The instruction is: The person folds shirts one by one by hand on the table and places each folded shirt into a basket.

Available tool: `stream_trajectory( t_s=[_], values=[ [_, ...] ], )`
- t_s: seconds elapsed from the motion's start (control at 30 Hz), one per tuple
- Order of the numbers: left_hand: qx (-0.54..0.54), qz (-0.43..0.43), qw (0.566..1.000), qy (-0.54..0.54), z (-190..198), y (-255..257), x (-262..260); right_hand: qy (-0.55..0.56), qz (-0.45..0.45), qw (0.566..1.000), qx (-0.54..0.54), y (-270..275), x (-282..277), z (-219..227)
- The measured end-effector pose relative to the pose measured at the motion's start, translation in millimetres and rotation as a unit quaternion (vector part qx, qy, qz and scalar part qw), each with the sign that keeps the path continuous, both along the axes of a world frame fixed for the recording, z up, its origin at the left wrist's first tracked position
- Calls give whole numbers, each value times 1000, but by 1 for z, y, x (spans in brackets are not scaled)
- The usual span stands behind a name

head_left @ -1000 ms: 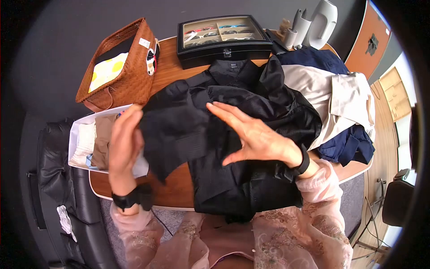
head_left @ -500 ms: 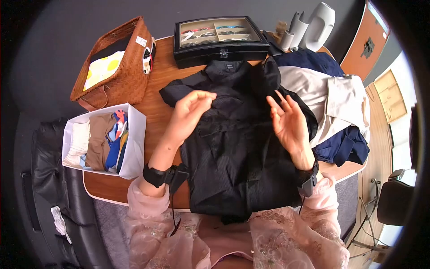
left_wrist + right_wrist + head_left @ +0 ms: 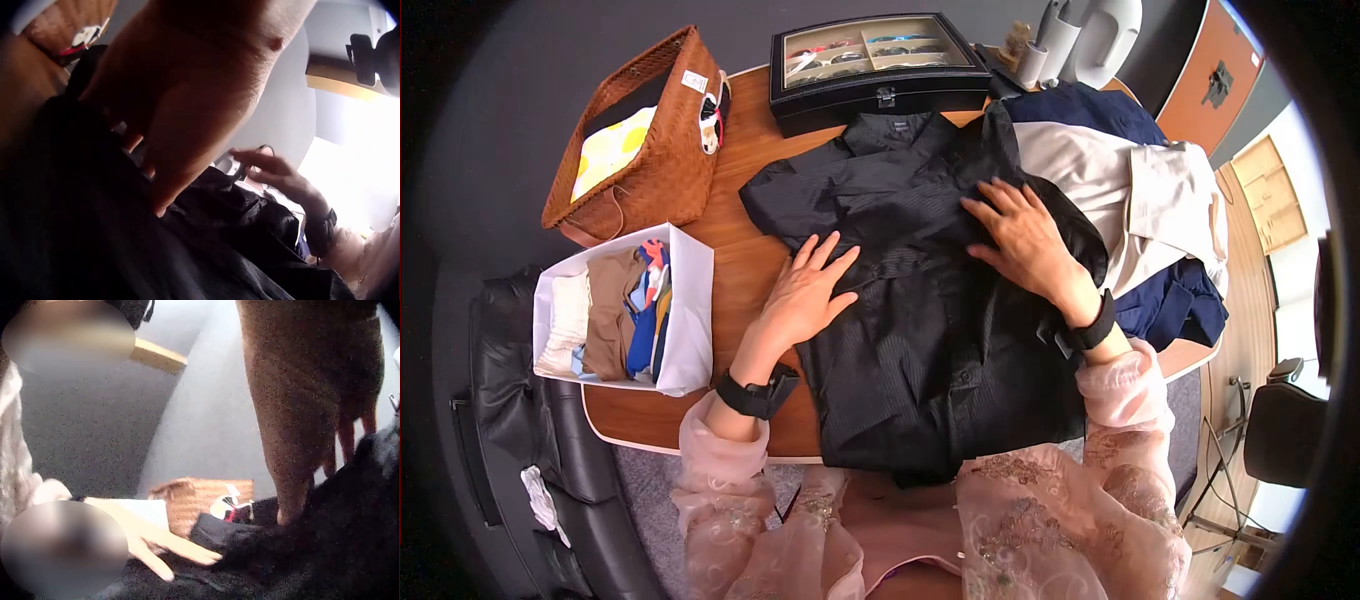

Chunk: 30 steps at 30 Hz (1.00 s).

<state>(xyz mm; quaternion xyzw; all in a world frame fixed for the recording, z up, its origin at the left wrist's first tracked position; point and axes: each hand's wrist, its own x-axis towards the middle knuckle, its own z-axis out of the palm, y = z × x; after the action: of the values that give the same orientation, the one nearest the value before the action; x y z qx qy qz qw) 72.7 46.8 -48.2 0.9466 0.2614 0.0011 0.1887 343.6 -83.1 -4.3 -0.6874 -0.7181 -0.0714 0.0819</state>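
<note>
A black striped shirt [image 3: 900,330] lies on the wooden table, its collar toward the glasses case, in the head view. On its left edge, below the sleeve, the left hand [image 3: 802,295] rests with fingers spread. The right hand [image 3: 1025,240] lies over the upper right part of the shirt, fingers also spread. In the left wrist view the left hand [image 3: 181,94] has its fingertips down on the black cloth [image 3: 112,219]. The right wrist view shows the right hand [image 3: 319,394] with fingertips touching the cloth [image 3: 337,544]. Neither hand grips anything visible.
A white box of clothes [image 3: 690,320] and a woven basket [image 3: 685,150] stand at the left. Behind the shirt is a black glasses case [image 3: 885,95]. Beige cloth [image 3: 1090,180] and navy clothes [image 3: 1175,315] are heaped at the right, near white containers [image 3: 1108,45].
Both hands have come down from above the shirt onto it, their fingers spreading. The left sleeve part, lifted or moving a second ago, now lies flat.
</note>
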Motion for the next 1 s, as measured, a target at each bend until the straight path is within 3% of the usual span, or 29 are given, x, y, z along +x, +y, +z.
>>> stream_trajectory(
  t_s=[0.1,0.17,0.27,0.33,0.43,0.5,0.57,0.6,0.73,0.77,0.8,0.83,0.87,0.9,0.97,1.0],
  values=[
    [5,11,1000,-14,1,3,-13,-62,30,997,-43,-10,13,-7],
    [-1,17,1000,-18,1,4,-25,79,41,996,-20,-17,12,8],
    [-13,75,991,-109,6,10,-28,136,5,989,61,-23,10,39],
    [52,204,957,-200,-1,21,-31,127,-54,985,105,-22,13,54],
    [101,284,924,-233,-11,45,-30,120,-53,980,149,-2,29,59],
    [104,300,914,-253,-13,64,-23,200,-62,971,118,19,38,58],
    [13,368,898,-242,-9,80,-13,193,-96,969,125,49,53,35],
    [17,365,898,-245,-11,87,-8,187,-129,966,127,65,62,19],
    [-47,435,857,-273,-24,115,14,256,-210,944,15,109,88,-26],
    [-59,450,848,-273,-24,117,20,298,-237,923,52,112,80,-33],
    [-71,466,839,-274,-25,120,24,411,-167,895,43,113,79,-35],
    [-70,464,839,-277,-23,123,25,432,-198,879,-24,117,79,-35],
    [-168,406,859,-263,-22,126,24,451,-227,858,-94,120,80,-36],
    [-263,343,868,-245,-22,129,23,451,-226,859,-93,119,82,-37],
    [-283,317,883,-202,-6,121,21,497,-136,845,-147,109,78,-31],
    [-303,289,894,-158,0,118,20,495,-134,846,-147,103,78,-23]
  ],
)
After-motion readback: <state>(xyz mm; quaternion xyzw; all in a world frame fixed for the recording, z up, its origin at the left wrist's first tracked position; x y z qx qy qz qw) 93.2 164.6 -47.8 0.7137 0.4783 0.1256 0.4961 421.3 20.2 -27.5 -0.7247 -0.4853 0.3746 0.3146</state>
